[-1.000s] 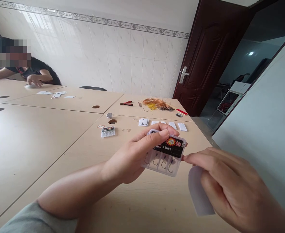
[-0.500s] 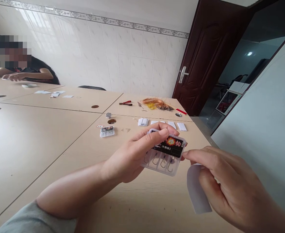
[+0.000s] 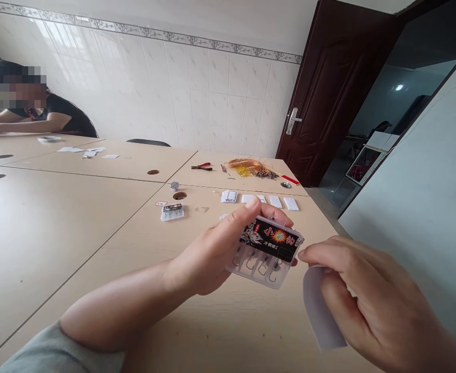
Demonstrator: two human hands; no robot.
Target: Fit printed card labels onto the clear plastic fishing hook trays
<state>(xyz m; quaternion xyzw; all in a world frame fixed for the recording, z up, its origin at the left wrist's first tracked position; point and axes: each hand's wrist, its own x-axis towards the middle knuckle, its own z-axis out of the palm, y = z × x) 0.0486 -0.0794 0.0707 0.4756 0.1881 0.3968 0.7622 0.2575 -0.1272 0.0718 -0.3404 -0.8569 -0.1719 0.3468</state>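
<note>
Over the pale table [image 3: 57, 233], our left hand [image 3: 208, 251] closes around a clear box of fish hooks [image 3: 261, 272]; our right hand [image 3: 363, 295] pinches a white paper strip [image 3: 323, 311] just beside it.

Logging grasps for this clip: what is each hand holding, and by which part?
Left hand: a clear plastic fishing-hook box, by its left end. Right hand: a white paper strip, by its upper end.
</note>
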